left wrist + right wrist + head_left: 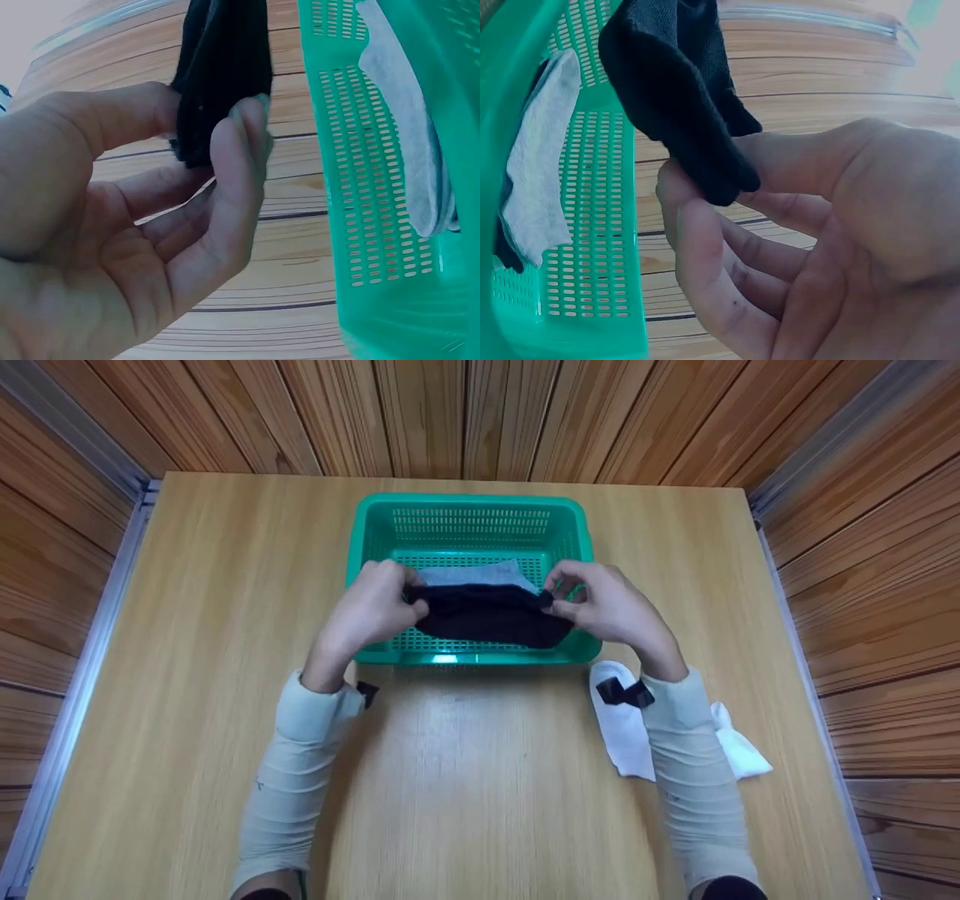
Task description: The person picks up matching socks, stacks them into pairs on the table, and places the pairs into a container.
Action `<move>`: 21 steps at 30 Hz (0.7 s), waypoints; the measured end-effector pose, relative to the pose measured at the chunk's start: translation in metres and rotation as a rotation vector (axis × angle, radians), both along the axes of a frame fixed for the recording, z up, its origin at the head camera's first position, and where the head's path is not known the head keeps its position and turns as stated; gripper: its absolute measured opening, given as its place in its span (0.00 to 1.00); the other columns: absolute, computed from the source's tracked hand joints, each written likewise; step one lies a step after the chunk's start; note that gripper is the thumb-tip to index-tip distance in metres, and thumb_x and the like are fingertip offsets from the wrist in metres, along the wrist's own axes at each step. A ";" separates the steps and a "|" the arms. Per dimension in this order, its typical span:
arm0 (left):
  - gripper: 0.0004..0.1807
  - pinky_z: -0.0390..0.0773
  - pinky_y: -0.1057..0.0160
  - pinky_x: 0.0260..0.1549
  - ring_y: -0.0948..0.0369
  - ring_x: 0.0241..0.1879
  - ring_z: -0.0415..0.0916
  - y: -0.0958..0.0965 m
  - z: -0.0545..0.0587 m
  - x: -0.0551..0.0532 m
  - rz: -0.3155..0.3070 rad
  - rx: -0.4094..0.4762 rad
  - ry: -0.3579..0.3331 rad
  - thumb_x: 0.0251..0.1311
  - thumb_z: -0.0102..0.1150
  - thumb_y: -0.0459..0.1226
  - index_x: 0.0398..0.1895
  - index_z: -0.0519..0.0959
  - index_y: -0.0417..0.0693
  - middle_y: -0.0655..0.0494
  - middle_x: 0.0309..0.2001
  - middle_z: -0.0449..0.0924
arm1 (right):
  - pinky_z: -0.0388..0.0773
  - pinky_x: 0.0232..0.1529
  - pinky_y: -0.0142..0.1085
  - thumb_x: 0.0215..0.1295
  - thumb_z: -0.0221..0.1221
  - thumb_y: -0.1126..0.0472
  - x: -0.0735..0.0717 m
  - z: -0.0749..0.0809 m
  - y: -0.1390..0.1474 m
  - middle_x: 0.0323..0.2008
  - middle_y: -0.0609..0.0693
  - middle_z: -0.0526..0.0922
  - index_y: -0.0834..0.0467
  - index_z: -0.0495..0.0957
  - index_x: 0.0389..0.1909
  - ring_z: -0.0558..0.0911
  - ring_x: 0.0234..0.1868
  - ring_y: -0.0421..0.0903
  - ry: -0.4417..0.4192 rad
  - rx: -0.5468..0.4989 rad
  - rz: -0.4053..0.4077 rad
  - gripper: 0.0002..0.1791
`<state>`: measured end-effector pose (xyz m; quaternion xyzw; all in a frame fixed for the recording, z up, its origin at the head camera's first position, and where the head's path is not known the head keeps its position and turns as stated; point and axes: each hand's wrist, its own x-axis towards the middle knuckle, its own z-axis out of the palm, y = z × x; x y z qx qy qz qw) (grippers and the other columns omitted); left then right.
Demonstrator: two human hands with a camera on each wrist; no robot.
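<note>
Stretched between both hands is a black sock (pixel 487 615), held over the green basket (pixel 469 502). My left hand (pixel 379 604) pinches its left end between thumb and fingers, and the left wrist view shows the black cloth (pixel 221 75) hanging there. At the other end, my right hand (pixel 600 600) pinches the sock, whose folded layers (pixel 679 105) show in the right wrist view. Behind it in the basket lies a grey sock (pixel 476 574), partly hidden by the black one. A dark piece (pixel 514 259) peeks out under the grey sock (pixel 544 165).
To the right on the wooden table (pixel 465 795), a white sock (pixel 622 727) and another white piece (pixel 739 746) lie partly under the right forearm. Wood-plank walls (pixel 480 416) stand behind the table and at both sides.
</note>
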<state>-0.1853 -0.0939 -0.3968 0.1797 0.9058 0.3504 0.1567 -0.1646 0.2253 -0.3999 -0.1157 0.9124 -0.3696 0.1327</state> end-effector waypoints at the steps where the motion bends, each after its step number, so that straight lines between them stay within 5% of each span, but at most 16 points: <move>1: 0.14 0.60 0.68 0.18 0.64 0.14 0.62 0.000 0.000 -0.004 0.005 -0.003 -0.007 0.67 0.60 0.31 0.53 0.87 0.36 0.53 0.27 0.74 | 0.77 0.38 0.38 0.72 0.64 0.63 -0.005 0.000 -0.001 0.45 0.56 0.86 0.57 0.82 0.49 0.82 0.41 0.52 0.001 -0.002 -0.004 0.08; 6: 0.09 0.60 0.67 0.20 0.64 0.18 0.60 -0.002 0.002 -0.028 -0.003 -0.041 -0.037 0.68 0.61 0.32 0.45 0.87 0.37 0.56 0.26 0.68 | 0.77 0.39 0.35 0.72 0.65 0.62 -0.028 -0.002 -0.004 0.48 0.57 0.86 0.57 0.82 0.49 0.82 0.43 0.52 0.008 -0.023 -0.031 0.08; 10: 0.12 0.56 0.65 0.23 0.63 0.20 0.55 0.000 0.002 -0.052 -0.091 -0.143 -0.091 0.70 0.61 0.33 0.25 0.78 0.45 0.61 0.22 0.59 | 0.74 0.43 0.37 0.71 0.65 0.62 -0.047 -0.005 -0.005 0.48 0.57 0.87 0.57 0.82 0.48 0.83 0.50 0.51 -0.018 0.007 -0.031 0.08; 13: 0.19 0.54 0.65 0.23 0.63 0.20 0.52 0.004 0.000 -0.070 -0.169 -0.245 -0.139 0.71 0.60 0.34 0.20 0.69 0.49 0.62 0.20 0.54 | 0.74 0.38 0.37 0.70 0.66 0.62 -0.062 -0.008 -0.006 0.46 0.57 0.88 0.57 0.82 0.47 0.83 0.44 0.49 -0.061 0.049 -0.017 0.08; 16: 0.10 0.64 0.68 0.23 0.64 0.22 0.63 0.008 -0.005 -0.086 -0.201 -0.327 -0.187 0.71 0.61 0.34 0.29 0.82 0.43 0.59 0.22 0.71 | 0.74 0.33 0.34 0.71 0.63 0.65 -0.076 -0.012 -0.009 0.45 0.57 0.90 0.58 0.82 0.48 0.83 0.38 0.45 -0.135 0.068 0.006 0.08; 18: 0.10 0.73 0.69 0.27 0.64 0.26 0.73 0.010 -0.008 -0.094 -0.205 -0.371 -0.235 0.72 0.61 0.35 0.48 0.86 0.37 0.50 0.38 0.85 | 0.74 0.30 0.33 0.72 0.61 0.68 -0.085 -0.015 -0.012 0.44 0.58 0.91 0.59 0.81 0.49 0.84 0.36 0.42 -0.183 0.071 0.021 0.08; 21: 0.16 0.80 0.69 0.30 0.61 0.32 0.81 0.011 -0.013 -0.104 -0.180 -0.406 -0.296 0.73 0.59 0.35 0.59 0.82 0.36 0.43 0.52 0.84 | 0.71 0.26 0.30 0.73 0.58 0.70 -0.097 -0.022 -0.017 0.47 0.59 0.91 0.60 0.80 0.48 0.82 0.31 0.39 -0.253 0.063 0.024 0.08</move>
